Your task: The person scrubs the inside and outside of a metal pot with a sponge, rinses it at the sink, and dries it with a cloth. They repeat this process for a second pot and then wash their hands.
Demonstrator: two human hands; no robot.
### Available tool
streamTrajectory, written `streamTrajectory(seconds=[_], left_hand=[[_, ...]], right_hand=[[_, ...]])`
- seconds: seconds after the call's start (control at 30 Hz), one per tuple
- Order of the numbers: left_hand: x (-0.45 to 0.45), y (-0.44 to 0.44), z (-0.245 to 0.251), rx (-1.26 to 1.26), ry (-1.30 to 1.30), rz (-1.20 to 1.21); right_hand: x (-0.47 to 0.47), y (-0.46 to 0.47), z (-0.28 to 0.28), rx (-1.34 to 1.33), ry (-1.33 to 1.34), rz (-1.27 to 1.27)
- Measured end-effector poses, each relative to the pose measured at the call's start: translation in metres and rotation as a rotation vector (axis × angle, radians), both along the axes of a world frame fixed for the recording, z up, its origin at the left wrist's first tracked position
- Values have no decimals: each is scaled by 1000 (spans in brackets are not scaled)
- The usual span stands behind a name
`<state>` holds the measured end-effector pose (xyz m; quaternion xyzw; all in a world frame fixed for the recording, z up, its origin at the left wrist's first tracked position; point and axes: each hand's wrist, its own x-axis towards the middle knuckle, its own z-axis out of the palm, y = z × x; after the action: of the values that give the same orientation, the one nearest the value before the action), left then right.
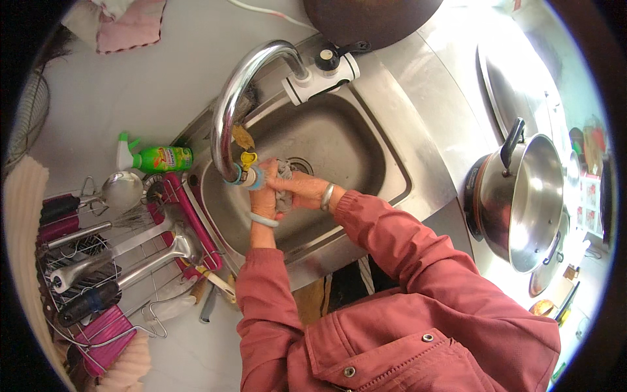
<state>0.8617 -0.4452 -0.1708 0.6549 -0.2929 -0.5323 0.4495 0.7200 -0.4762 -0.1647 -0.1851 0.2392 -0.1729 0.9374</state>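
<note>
Over the stainless steel sink (343,132), both of my hands grip a bunched grey cloth (284,183) just beside the faucet's outlet. My left hand (263,191) closes on the cloth from the left, its fingers partly hidden by the spray nozzle (250,175). From the right, my right hand (306,190) wraps the cloth with the thumb laid across it. The chrome gooseneck faucet (228,103) arches down to the nozzle, which has a yellow tab. Part of the drain (300,166) shows behind the cloth. Whether water is running is hard to tell.
A green spray bottle (164,159) lies left of the sink. Nearby, a wire rack (147,304) holds ladles and a whisk. A steel pot (524,206) stands at the right, and a large dark round vessel (372,19) sits behind the faucet's white base (321,78).
</note>
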Motion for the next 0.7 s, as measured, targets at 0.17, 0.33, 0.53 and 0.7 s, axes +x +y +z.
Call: streamTrajectory(seconds=[0.17,0.33,0.53,0.7], left_hand=[[14,3,15,-27,461,-186],[4,3,34,-111,542,-223],[-5,-5,25,20,503,208],[-1,-12,8,29,626,253]], right_hand=[[-7,-6,12,-166,-117,282],[0,-10,5,-27,-81,448],[2,8,13,-552,411,305],[16,19,9,-1455,731,-22]])
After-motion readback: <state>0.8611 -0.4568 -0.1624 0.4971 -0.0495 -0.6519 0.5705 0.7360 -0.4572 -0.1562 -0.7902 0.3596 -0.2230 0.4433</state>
